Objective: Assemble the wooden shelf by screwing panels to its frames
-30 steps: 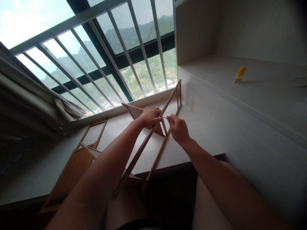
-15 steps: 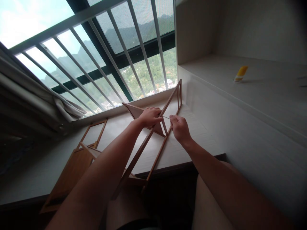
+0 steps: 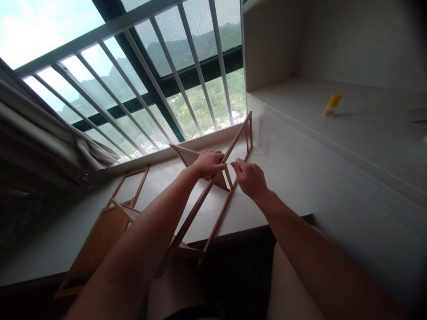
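A long wooden ladder-like frame (image 3: 200, 209) lies slanted across the white window ledge (image 3: 240, 209), its far end near the wall corner. My left hand (image 3: 208, 162) is closed around the frame's upper rail, where a wooden panel (image 3: 187, 154) meets it. My right hand (image 3: 249, 178) is closed in a pinch on a thin metal tool (image 3: 228, 163), whose tip points into the rail right beside my left fingers. The two hands are a few centimetres apart.
More wooden frame parts (image 3: 115, 209) and a brown panel (image 3: 93, 249) lie on the ledge at left. White window bars (image 3: 173, 71) run behind it, a curtain (image 3: 43, 146) hangs left. A yellow object (image 3: 332, 104) sits on the raised shelf (image 3: 367, 129) at right.
My right hand has shifted slightly toward the left hand and turned a little at the wrist. The left hand and the frame have stayed put.
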A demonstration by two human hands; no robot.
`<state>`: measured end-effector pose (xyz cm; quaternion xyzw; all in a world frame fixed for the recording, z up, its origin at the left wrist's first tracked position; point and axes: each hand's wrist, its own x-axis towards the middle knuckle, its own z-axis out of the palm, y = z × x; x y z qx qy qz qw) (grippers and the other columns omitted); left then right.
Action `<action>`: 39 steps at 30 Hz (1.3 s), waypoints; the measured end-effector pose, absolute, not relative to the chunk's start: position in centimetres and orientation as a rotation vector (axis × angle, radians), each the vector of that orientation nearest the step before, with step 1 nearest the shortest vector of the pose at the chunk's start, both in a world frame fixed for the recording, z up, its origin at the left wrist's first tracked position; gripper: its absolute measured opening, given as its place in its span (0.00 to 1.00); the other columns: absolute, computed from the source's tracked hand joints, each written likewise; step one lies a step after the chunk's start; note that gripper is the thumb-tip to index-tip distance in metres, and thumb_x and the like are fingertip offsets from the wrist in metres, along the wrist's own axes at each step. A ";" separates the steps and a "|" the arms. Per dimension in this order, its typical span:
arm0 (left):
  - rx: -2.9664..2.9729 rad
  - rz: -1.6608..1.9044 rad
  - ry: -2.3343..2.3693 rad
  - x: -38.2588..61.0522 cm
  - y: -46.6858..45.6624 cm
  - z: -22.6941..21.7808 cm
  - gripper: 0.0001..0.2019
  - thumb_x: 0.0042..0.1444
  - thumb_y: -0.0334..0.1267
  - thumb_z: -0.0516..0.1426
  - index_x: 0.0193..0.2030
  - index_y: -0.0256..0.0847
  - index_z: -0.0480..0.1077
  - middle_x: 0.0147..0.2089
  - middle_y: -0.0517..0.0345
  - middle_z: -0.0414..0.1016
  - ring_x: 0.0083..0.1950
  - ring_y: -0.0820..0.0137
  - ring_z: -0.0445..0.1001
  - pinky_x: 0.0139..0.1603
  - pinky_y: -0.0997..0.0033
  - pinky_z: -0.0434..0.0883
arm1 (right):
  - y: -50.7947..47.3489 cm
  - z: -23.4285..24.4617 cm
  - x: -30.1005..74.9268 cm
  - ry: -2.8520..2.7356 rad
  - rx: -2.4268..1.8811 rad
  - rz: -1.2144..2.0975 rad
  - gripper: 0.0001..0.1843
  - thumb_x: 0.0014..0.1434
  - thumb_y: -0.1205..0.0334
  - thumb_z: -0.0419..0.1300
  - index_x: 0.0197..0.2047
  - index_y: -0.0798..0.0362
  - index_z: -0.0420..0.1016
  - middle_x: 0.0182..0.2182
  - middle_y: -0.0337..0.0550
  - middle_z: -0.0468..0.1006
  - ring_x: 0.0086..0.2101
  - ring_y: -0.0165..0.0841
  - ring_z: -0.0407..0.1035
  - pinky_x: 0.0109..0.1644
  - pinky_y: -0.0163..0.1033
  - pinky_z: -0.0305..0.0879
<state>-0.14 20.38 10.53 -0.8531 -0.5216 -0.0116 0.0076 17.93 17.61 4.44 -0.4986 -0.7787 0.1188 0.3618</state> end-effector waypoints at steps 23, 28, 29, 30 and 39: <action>-2.686 -0.061 -1.612 -0.2 20.5 10.3 0.14 0.56 0.49 0.50 0.31 0.41 0.67 0.37 0.54 0.72 0.41 0.60 0.70 0.38 0.63 0.59 | 18.0 4.0 17.6 -1.679 -1.033 0.900 0.22 0.65 0.49 0.50 0.22 0.52 0.61 0.17 0.37 0.63 0.21 0.27 0.55 0.26 0.36 0.45; -2.679 -0.057 -1.615 -0.2 20.5 10.3 0.13 0.56 0.48 0.50 0.31 0.41 0.67 0.38 0.54 0.73 0.42 0.60 0.70 0.39 0.63 0.59 | 18.1 3.7 16.7 -1.122 -0.794 1.745 0.22 0.61 0.49 0.52 0.21 0.49 0.52 0.11 0.29 0.50 0.13 0.24 0.42 0.17 0.34 0.37; -2.676 -0.053 -1.620 -0.2 20.5 10.3 0.13 0.56 0.48 0.50 0.31 0.41 0.67 0.38 0.54 0.73 0.42 0.60 0.70 0.39 0.63 0.60 | 18.1 3.8 16.6 -1.078 -0.779 1.801 0.21 0.60 0.49 0.52 0.21 0.49 0.52 0.11 0.28 0.50 0.12 0.23 0.41 0.17 0.34 0.36; -2.674 -0.047 -1.624 -0.2 20.5 10.3 0.13 0.56 0.48 0.50 0.32 0.41 0.68 0.38 0.54 0.73 0.42 0.60 0.70 0.39 0.63 0.60 | 18.1 3.8 16.6 -1.069 -0.778 1.800 0.21 0.60 0.50 0.53 0.21 0.49 0.53 0.11 0.28 0.50 0.12 0.23 0.42 0.16 0.34 0.36; -2.684 -0.053 -1.625 -0.3 20.6 10.3 0.13 0.56 0.48 0.50 0.33 0.41 0.69 0.39 0.53 0.73 0.43 0.60 0.70 0.40 0.63 0.60 | 18.3 3.9 17.9 -1.553 -1.008 1.006 0.22 0.65 0.49 0.49 0.22 0.51 0.58 0.16 0.35 0.60 0.19 0.27 0.54 0.25 0.35 0.48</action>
